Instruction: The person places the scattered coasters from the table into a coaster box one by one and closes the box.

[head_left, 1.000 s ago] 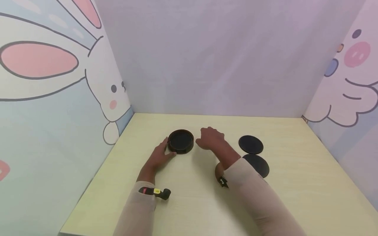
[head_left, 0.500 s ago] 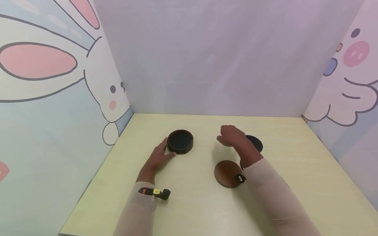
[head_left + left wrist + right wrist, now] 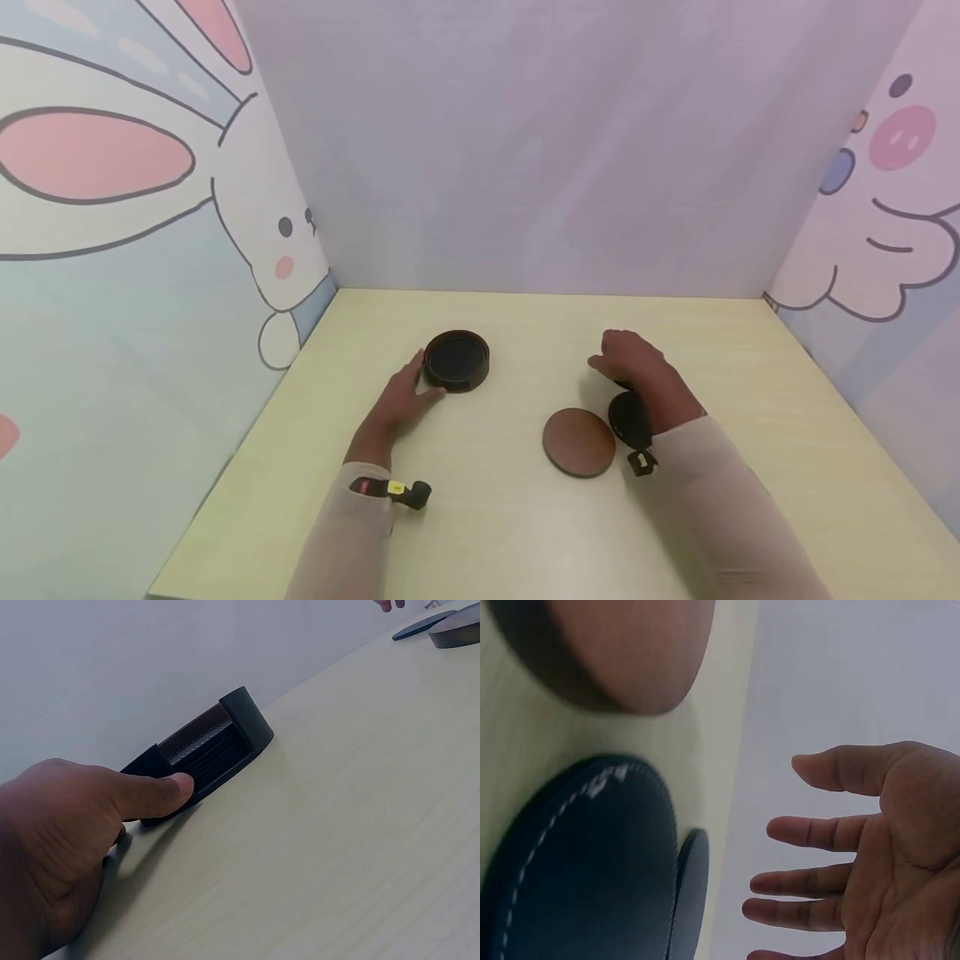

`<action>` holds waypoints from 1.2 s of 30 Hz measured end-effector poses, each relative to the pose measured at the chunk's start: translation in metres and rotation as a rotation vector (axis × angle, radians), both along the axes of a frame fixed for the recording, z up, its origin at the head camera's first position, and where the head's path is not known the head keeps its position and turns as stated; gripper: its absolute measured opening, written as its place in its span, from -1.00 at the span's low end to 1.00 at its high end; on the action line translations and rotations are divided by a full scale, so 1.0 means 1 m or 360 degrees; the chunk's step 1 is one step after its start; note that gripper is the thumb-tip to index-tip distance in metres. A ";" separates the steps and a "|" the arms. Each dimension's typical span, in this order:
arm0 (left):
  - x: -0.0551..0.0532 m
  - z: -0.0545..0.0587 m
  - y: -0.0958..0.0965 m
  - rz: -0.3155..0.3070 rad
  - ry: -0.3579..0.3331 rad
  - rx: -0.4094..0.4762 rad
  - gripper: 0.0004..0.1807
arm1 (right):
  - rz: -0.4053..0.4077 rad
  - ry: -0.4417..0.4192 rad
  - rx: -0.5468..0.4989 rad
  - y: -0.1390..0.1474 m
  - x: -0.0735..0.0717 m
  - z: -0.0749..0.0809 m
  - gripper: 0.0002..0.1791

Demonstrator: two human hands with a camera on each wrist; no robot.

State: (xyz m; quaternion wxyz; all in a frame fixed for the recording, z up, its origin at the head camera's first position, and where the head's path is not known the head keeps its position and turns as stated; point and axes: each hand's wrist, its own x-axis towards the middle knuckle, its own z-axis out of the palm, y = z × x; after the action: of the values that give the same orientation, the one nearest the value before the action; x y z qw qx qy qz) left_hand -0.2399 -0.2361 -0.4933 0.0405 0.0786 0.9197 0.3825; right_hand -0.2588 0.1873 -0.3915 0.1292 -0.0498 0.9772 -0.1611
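My left hand (image 3: 397,400) holds a round black coaster holder (image 3: 457,362) by its left side on the table. In the left wrist view the thumb (image 3: 161,793) lies at the cutout in the holder's wall, where stacked dark edges show inside. My right hand (image 3: 633,358) hovers over the table at the right, its fingers spread and holding nothing. Beneath that hand and wrist are two round black coasters. The nearer black coaster (image 3: 592,855) has white stitching round its edge. The farther black coaster (image 3: 694,885) is mostly hidden by the hand in the head view.
A round brown coaster (image 3: 579,443) lies on the pale table (image 3: 480,517), left of the nearer black one. A grey-lilac backdrop (image 3: 540,167) closes off the rear. Printed cartoon panels stand at both sides.
My right hand has moved right, from beside the coaster holder to over the black coasters, uncovering the brown coaster. The left hand stays at the holder.
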 end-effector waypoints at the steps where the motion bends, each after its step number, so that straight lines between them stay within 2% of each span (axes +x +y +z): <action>1: 0.000 0.000 0.000 -0.0001 -0.0004 0.0000 0.06 | 0.0009 -0.0008 0.0004 0.003 0.000 -0.002 -0.66; 7: -0.001 -0.001 0.000 -0.0008 -0.0017 -0.0006 0.07 | 0.0079 -0.0083 0.0053 0.022 -0.001 -0.009 -0.49; 12: -0.002 -0.001 0.000 -0.0027 0.0003 -0.0016 0.07 | 0.0067 -0.0141 0.0078 0.035 0.001 -0.013 -0.30; 19: -0.001 -0.001 -0.002 0.0003 -0.0014 -0.0014 0.08 | 0.0029 -0.0233 0.0053 0.042 0.005 -0.013 -0.10; 23: 0.000 -0.002 -0.002 0.0013 -0.0026 -0.0022 0.07 | 0.0030 -0.0253 0.0032 0.044 0.005 -0.015 -0.06; 31: -0.001 -0.002 -0.001 0.0020 -0.0024 -0.0021 0.07 | 0.0079 -0.0288 -0.0129 0.047 0.005 -0.016 -0.02; 36: -0.001 -0.001 -0.001 0.0007 -0.0006 -0.0015 0.06 | 0.0021 -0.0330 -0.0130 0.046 0.003 -0.016 0.06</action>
State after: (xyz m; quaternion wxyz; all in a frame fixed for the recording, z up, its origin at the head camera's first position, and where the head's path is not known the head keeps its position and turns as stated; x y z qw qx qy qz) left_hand -0.2412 -0.2367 -0.4945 0.0417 0.0759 0.9216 0.3783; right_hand -0.2561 0.2334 -0.4077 0.2284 -0.0445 0.9508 -0.2044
